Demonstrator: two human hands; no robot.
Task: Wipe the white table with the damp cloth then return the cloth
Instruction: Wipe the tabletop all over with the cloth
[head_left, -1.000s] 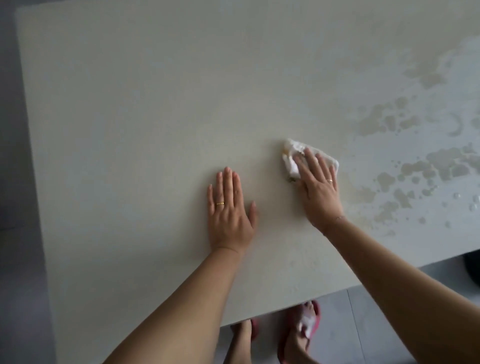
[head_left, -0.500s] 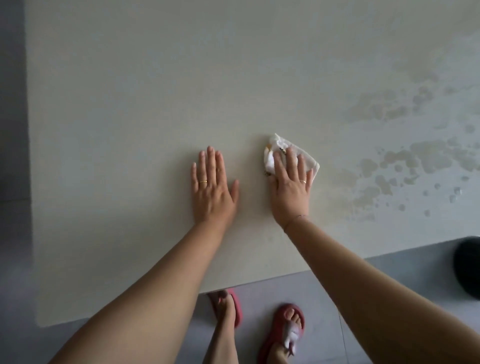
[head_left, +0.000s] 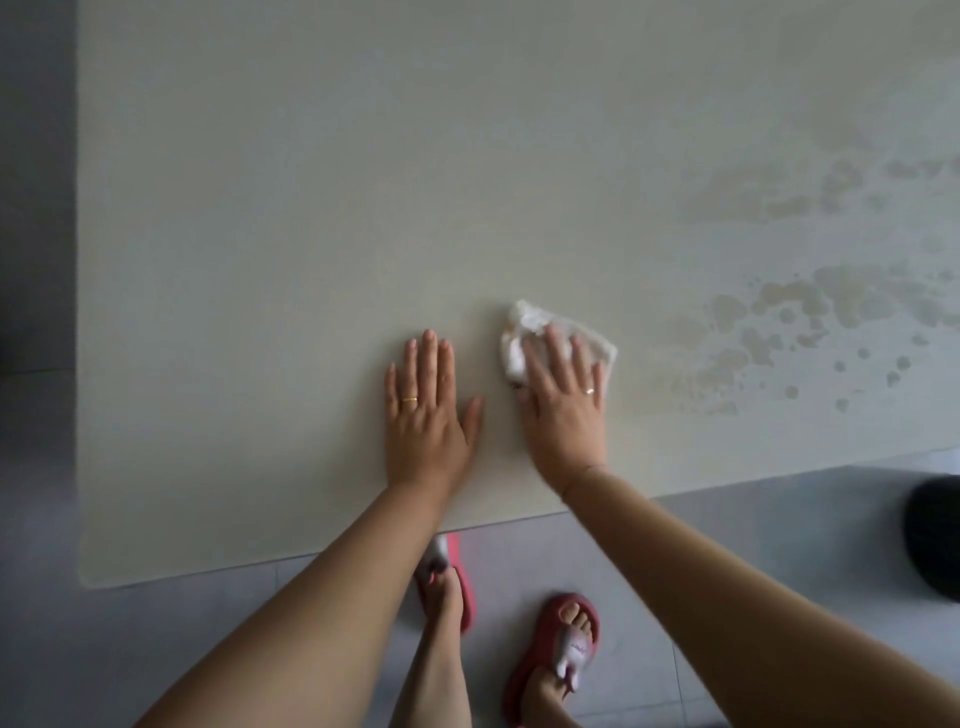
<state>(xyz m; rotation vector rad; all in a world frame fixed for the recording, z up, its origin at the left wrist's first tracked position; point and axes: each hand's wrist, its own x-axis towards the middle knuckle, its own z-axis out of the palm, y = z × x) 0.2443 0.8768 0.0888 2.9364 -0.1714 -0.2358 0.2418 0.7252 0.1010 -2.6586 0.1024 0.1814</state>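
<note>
The white table fills most of the view. A crumpled white damp cloth lies on it near the front edge, and my right hand presses flat on top of it, fingers spread over the cloth. My left hand rests flat on the bare tabletop just left of the cloth, fingers apart and holding nothing. Wet streaks and droplets cover the table's right part.
The table's front edge runs diagonally below my hands, with its left edge at the far left. Below are a grey tiled floor and my feet in red slippers. A dark round object sits on the floor at the right.
My right hand has slid the cloth leftward along the table, closer to my left hand. The view has shifted, showing more of the floor and my feet.
</note>
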